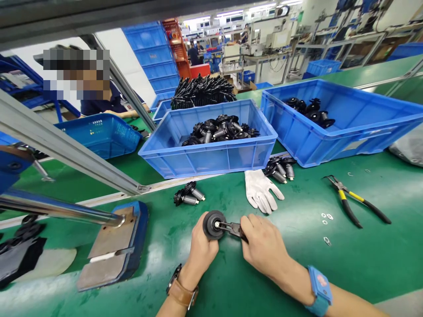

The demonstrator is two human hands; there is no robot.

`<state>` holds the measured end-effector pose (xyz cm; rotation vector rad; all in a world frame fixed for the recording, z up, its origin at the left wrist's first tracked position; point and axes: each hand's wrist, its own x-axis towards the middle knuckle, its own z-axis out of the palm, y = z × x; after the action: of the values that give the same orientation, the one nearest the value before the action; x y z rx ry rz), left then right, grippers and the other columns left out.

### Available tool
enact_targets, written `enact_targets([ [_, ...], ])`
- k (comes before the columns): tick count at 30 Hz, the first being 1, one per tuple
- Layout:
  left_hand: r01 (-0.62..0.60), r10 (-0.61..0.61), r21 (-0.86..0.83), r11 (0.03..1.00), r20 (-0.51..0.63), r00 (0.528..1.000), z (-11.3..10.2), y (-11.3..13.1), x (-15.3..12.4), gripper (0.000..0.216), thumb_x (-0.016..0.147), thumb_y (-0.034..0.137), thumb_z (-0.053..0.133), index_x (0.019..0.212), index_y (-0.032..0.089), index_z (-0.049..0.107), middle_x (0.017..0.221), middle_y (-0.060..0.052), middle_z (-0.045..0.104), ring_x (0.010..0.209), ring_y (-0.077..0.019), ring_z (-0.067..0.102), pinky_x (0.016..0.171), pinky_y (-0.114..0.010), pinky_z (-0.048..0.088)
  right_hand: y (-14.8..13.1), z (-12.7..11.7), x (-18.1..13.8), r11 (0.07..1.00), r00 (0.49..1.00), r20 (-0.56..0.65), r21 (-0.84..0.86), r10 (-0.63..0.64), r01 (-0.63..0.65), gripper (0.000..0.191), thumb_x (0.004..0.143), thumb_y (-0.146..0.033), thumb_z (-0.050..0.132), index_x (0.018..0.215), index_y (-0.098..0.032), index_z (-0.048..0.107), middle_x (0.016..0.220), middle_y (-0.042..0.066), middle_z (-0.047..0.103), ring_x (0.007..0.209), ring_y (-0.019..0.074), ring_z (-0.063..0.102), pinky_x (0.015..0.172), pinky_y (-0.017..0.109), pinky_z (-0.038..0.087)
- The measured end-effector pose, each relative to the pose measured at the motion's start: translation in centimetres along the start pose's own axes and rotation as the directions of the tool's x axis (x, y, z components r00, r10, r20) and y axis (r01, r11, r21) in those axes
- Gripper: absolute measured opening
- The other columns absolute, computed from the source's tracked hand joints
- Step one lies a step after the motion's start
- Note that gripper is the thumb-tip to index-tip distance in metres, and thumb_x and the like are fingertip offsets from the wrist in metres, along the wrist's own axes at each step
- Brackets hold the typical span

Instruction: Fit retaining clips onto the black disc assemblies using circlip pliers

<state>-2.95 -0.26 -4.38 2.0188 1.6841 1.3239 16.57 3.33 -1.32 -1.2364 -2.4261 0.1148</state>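
Observation:
My left hand (202, 248) is closed around a black round part (211, 223), its disc-shaped end facing up toward me. In my right hand (261, 244) are snap-ring pliers (235, 229), their handles mostly hidden by my fingers. The plier tips reach into the middle of the part, at a pale centre. On the green bench to the right lie several small metal rings (327, 216) and a second pair of pliers (354, 200) with black and yellow handles. Two similar black parts (189, 193) lie beyond my left hand, and a white glove (262, 191) lies beyond my right.
A blue bin (211, 159) of black parts stands ahead, with a larger blue bin (330, 141) at its right. More parts (280, 169) lie between them. A bench press (112, 242) stands at left beside a slanted metal post (76, 149). Another person (109, 101) sits across the bench.

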Motion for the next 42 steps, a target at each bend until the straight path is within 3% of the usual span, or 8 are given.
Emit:
enact_targets([
  [3, 0.097, -0.095, 0.011, 0.995, -0.089, 0.991, 0.6, 0.3, -0.3, 0.034, 0.078, 0.002, 0.045, 0.101, 0.018, 0.064, 0.093, -0.007, 0.070, 0.086, -0.0205, 0.068, 0.077, -0.034, 0.058, -1.5, 0.5, -0.9, 0.998, 0.998, -0.014, -0.009, 0.066, -0.066, 0.016, 0.075, -0.011, 0.059, 0.083, -0.023, 0.051, 0.076, 0.002, 0.054, 0.068, 0.0197, 0.044, 0.067, 0.035, 0.023],
  [6, 0.100, -0.099, -0.002, 0.995, -0.085, 0.991, 0.9, 0.4, -0.5, 0.033, 0.079, 0.004, 0.047, 0.103, 0.017, 0.065, 0.096, -0.008, 0.072, 0.088, -0.0214, 0.069, 0.081, -0.035, 0.057, -1.6, 0.5, -0.9, 0.998, 0.998, -0.014, 0.009, 0.069, -0.069, 0.016, 0.076, -0.011, 0.059, 0.083, -0.023, 0.051, 0.076, 0.001, 0.055, 0.068, 0.0197, 0.045, 0.068, 0.035, 0.024],
  [12, 0.169, -0.136, -0.229, 0.959, 0.154, 0.979, -0.6, 1.0, 0.8, 0.012, 0.083, 0.012, 0.060, 0.093, 0.018, 0.064, 0.085, -0.003, 0.070, 0.076, -0.0171, 0.065, 0.072, -0.028, 0.054, 1.1, -0.7, 0.5, 0.998, 0.994, 0.086, 0.022, -0.066, 0.064, 0.017, 0.073, -0.012, 0.057, 0.085, -0.023, 0.051, 0.081, 0.002, 0.057, 0.071, 0.0193, 0.045, 0.066, 0.035, 0.023],
  [18, 0.299, -0.169, -0.282, 0.911, 0.406, 0.898, -1.5, 1.4, 1.2, 0.005, 0.082, 0.013, 0.063, 0.085, 0.017, 0.063, 0.077, -0.002, 0.068, 0.070, -0.0162, 0.061, 0.065, -0.025, 0.050, 2.6, -1.5, 1.3, 0.979, 0.957, 0.206, 0.039, -0.203, 0.199, 0.017, 0.072, -0.013, 0.056, 0.087, -0.022, 0.052, 0.084, 0.002, 0.058, 0.072, 0.0194, 0.045, 0.066, 0.035, 0.023],
  [24, 0.181, -0.147, -0.194, 0.964, 0.181, 0.972, -0.2, 0.7, 0.1, 0.019, 0.082, 0.008, 0.054, 0.093, 0.018, 0.066, 0.087, -0.006, 0.073, 0.079, -0.0194, 0.067, 0.076, -0.030, 0.055, 1.4, -0.8, 0.6, 0.998, 0.982, 0.179, 0.004, -0.068, 0.068, 0.017, 0.073, -0.012, 0.056, 0.087, -0.022, 0.053, 0.083, 0.003, 0.058, 0.073, 0.0195, 0.046, 0.066, 0.035, 0.023],
  [29, 0.160, -0.158, -0.102, 0.982, 0.027, 0.987, 0.6, -0.2, -1.1, 0.026, 0.083, 0.008, 0.050, 0.102, 0.017, 0.065, 0.098, -0.009, 0.074, 0.091, -0.0224, 0.070, 0.090, -0.038, 0.055, -0.2, -0.2, -0.4, 1.000, 0.995, 0.093, -0.002, 0.026, -0.026, 0.016, 0.074, -0.014, 0.059, 0.086, -0.022, 0.052, 0.081, 0.002, 0.056, 0.071, 0.0191, 0.045, 0.067, 0.035, 0.023],
  [37, 0.100, -0.089, -0.185, 0.978, 0.067, 0.994, -0.2, 0.0, -0.2, 0.022, 0.081, 0.009, 0.052, 0.098, 0.019, 0.063, 0.089, -0.005, 0.070, 0.080, -0.0191, 0.067, 0.077, -0.032, 0.056, 0.0, -0.4, -0.4, 0.999, 0.999, 0.026, -0.005, -0.037, 0.037, 0.018, 0.071, -0.010, 0.056, 0.083, -0.022, 0.051, 0.078, 0.002, 0.054, 0.070, 0.0187, 0.042, 0.067, 0.035, 0.023],
  [42, 0.152, -0.116, -0.239, 0.959, 0.159, 0.980, -0.8, 0.3, 0.2, 0.009, 0.083, 0.012, 0.053, 0.084, 0.019, 0.059, 0.079, -0.003, 0.063, 0.072, -0.0170, 0.059, 0.069, -0.029, 0.052, 0.2, -0.7, -0.3, 0.997, 0.997, 0.006, 0.011, -0.075, 0.075, 0.019, 0.071, -0.009, 0.055, 0.083, -0.023, 0.052, 0.077, 0.002, 0.053, 0.069, 0.0195, 0.040, 0.066, 0.036, 0.023],
])
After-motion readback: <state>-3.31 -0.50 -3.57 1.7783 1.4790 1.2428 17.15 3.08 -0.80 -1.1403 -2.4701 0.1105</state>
